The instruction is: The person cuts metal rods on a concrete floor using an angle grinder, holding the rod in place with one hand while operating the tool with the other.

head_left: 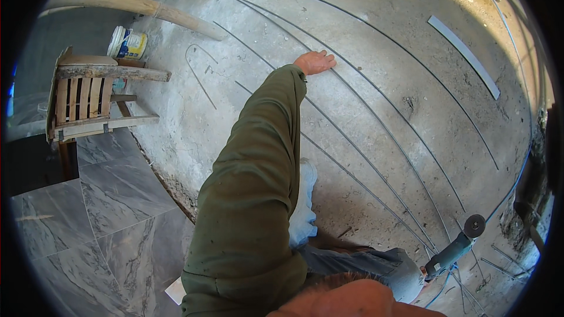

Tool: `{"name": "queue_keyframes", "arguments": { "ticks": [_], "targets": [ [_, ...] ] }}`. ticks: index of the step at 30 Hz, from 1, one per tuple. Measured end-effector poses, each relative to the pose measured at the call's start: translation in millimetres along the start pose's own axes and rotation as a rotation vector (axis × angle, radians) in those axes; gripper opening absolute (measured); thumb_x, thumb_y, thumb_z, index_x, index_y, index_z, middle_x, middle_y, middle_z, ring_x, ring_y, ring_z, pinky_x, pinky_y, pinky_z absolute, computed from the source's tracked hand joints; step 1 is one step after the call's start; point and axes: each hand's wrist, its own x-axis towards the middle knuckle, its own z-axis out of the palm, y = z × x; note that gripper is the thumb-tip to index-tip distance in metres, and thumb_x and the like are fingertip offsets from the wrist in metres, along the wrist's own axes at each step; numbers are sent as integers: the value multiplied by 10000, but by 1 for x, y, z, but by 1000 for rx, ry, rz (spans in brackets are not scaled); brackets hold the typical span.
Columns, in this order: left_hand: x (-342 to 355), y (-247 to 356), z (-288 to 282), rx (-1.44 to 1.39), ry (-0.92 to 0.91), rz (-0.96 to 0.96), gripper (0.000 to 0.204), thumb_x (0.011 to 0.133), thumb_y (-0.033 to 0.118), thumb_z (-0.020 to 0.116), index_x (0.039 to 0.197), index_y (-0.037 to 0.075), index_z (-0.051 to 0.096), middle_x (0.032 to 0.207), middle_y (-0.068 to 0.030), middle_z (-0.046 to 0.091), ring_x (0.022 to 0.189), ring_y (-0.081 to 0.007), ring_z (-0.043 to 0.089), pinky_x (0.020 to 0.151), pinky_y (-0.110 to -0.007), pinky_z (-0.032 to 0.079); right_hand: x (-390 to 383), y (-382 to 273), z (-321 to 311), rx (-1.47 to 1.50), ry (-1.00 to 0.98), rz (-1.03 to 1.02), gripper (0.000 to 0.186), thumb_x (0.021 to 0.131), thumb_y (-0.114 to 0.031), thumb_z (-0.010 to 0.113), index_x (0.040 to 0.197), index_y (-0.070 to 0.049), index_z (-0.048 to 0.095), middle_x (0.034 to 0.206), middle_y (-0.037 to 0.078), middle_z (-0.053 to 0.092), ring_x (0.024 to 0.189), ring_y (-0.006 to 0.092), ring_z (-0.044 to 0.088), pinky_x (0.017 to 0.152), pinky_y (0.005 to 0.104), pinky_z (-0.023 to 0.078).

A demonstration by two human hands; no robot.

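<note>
My left arm, in an olive-green sleeve, stretches forward over the concrete floor. My left hand (316, 62) is closed over a long thin steel rod (376, 116), which runs out from under the fingers toward the lower right. Other thin rods (405, 120) lie roughly alongside it. At the lower right, an angle grinder (445, 258) with a dark disc (474, 225) is tilted up beside my jeans-clad knee. A small bit of my right hand (423, 272) shows at the grinder's rear end; my knee hides most of it.
A wooden chair (111, 72) and a white bucket (127, 44) stand at the left, near a wooden pole (147, 9). A flat grey strip (464, 56) lies at the far right. A blue cable (519, 170) curves along the right edge. Grey marbled tiles (117, 194) border the concrete.
</note>
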Motion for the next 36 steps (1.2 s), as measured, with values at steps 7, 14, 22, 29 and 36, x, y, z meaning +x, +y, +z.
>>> {"name": "queue_keyframes", "arguments": {
  "ticks": [7,14,22,29,36],
  "targets": [
    [2,-9,-3,16,-1,-25,177,917,128,459,1072,78,530,1142,-109,536,1098,-339,527,840,-408,541,0,-2,-2,8,1,-4,362,787,-228,711,1045,-45,535,669,6,503,538,105,463,514,279,373],
    [0,-19,8,30,25,-55,174,909,116,464,1073,86,515,1133,-117,533,1098,-346,525,831,-420,542,0,-6,-1,11,-4,-7,359,788,-230,710,1041,-45,536,673,5,502,543,104,462,518,279,374],
    [2,-17,4,0,45,-80,148,912,126,463,1046,87,508,1111,-113,539,1088,-342,526,837,-418,534,-2,-7,-2,5,2,-2,356,788,-232,710,1037,-46,537,677,4,501,549,102,460,523,279,375],
    [-1,-22,9,-7,25,-86,153,913,133,465,1048,86,518,1101,-105,547,1082,-338,532,837,-414,534,-1,-9,0,10,-14,-12,353,789,-234,710,1033,-46,538,680,3,500,554,101,459,527,279,375],
    [-1,-18,10,15,24,-72,192,909,117,461,1088,90,524,1121,-99,558,1090,-324,553,843,-410,537,-8,-9,-9,6,-21,-12,350,789,-236,709,1029,-46,539,683,2,499,559,100,458,532,279,376]
  ]
}}
